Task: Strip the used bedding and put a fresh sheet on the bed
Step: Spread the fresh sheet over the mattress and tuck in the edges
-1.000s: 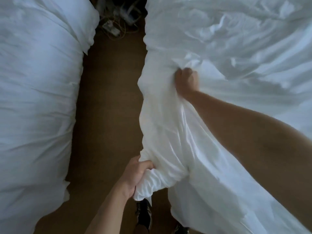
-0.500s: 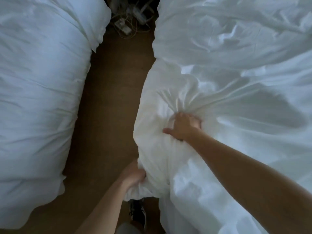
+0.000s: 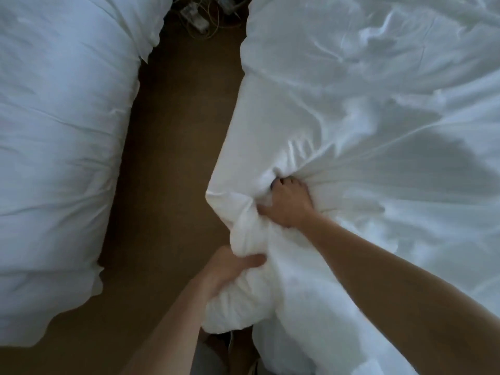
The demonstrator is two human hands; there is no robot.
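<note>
Plain white sheet (image 3: 378, 131) (rumpled), white duvet (image 3: 59, 158), brown floor (image 3: 167, 185)

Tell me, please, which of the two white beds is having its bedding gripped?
The bed right of the brown floor strip: the left hand and right hand both grip its bunched white sheet, while the other bed lies untouched.

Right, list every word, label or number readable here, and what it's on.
None readable.
The white bedding shows no print or tag.
The small box among the cables on the floor is too blurred to show any label.
</note>
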